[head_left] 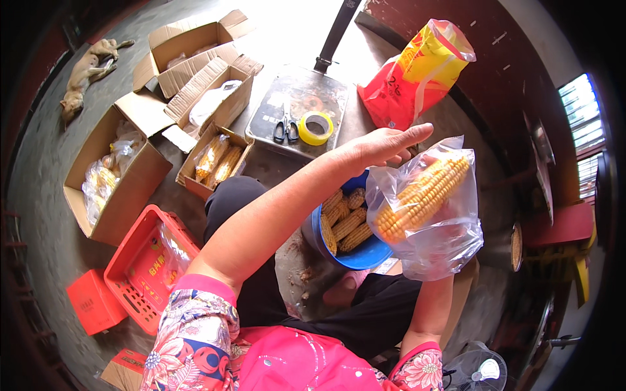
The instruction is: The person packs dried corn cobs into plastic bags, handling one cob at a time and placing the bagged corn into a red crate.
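At left, an open cardboard box (140, 195) already holds bagged corn (101, 184); unbagged cobs (353, 229) remain in a blue bucket (360, 262). The left hand (386, 144), fingers extended and empty, is beside a bagged cob (427, 193) above the right hand (433, 266), whose fingers the plastic obscures: grip unclear.

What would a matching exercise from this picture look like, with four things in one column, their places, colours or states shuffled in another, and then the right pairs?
Things
1. Scissors
2. Bucket
3. Dog
4. Nearest corn cob

Places, colours or states
A. Lying on the floor, upper left
B. Inside a clear plastic bag
C. On the platform scale, beside the tape roll
D. Blue, with several cobs inside

Right pairs: 1-C, 2-D, 3-A, 4-B.
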Motion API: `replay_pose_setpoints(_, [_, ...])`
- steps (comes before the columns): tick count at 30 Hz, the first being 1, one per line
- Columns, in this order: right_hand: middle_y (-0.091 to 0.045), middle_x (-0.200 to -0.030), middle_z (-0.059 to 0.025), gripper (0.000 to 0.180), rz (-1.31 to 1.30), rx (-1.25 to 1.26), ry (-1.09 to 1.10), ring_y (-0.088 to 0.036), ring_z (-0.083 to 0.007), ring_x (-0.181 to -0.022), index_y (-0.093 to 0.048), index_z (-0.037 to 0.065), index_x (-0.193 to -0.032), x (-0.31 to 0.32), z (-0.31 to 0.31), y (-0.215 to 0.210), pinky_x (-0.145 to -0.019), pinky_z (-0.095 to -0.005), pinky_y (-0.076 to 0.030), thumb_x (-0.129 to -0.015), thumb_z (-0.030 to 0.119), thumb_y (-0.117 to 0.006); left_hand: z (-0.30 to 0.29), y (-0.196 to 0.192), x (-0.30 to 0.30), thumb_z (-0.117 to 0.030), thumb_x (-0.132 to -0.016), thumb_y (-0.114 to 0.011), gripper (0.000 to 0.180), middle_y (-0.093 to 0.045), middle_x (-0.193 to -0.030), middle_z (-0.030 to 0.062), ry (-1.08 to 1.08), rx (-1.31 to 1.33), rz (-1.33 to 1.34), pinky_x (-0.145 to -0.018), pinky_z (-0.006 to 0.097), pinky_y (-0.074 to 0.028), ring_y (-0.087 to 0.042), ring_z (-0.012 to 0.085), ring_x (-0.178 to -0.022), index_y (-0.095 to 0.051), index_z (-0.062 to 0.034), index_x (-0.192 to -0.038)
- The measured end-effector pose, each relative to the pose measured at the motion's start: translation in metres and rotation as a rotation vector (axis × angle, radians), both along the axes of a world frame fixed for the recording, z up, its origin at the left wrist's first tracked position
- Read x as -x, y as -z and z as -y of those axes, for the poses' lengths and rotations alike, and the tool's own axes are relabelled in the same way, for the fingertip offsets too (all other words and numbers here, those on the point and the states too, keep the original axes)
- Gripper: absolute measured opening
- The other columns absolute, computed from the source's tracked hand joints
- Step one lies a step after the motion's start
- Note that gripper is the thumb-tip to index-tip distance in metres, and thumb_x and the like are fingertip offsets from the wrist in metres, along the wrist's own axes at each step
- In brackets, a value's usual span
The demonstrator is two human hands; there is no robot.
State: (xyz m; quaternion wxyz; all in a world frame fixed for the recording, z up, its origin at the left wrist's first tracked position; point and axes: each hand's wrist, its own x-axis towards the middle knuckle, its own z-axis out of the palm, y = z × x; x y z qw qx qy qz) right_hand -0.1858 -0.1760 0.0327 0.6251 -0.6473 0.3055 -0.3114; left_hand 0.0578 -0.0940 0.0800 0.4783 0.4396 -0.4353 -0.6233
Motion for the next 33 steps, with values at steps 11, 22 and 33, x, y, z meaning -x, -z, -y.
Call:
replay_pose_setpoints(11, [-0.047,-0.127,-0.0115,0.049,0.276,-0.374,-0.003,-0.05,-0.0216,-0.112,-0.039,0.003,-0.131,0.042,0.012,0.007,-0.097,-0.0315,-0.039,-0.091,0.031,-0.051,-0.014,0.01,0.012,-0.047,-0.084,-0.06,0.049,-0.065,-0.087,0.006,0.046,0.054,0.092,-0.064,0.024,-0.051,-0.06,0.0101,-0.077,-0.065,-0.0021,-0.103])
replay_pose_setpoints(22, [-0.053,-0.122,-0.0111,0.056,0.241,-0.063,-0.113,-0.053,-0.0218,-0.108,-0.041,0.002,-0.129,0.006,-0.044,-0.049,-0.094,-0.0349,-0.042,-0.085,0.033,-0.059,-0.01,0.003,0.0,-0.047,-0.073,-0.071,0.077,-0.058,-0.115,0.0194,0.118,0.137,0.419,-0.091,0.028,-0.044,-0.058,0.0204,-0.103,-0.049,0.0085,-0.121])
replay_pose_setpoints(33, [-0.053,-0.119,-0.0142,0.066,0.052,0.044,-0.084,-0.055,-0.0239,-0.104,-0.038,0.002,-0.132,-0.016,-0.04,-0.041,-0.081,-0.0362,-0.049,-0.086,0.048,-0.052,-0.019,0.014,0.031,-0.011,-0.063,-0.072,0.051,-0.06,-0.093,0.0047,0.125,0.128,0.075,-0.076,0.026,-0.047,-0.056,0.0102,-0.083,-0.054,-0.0011,-0.11])
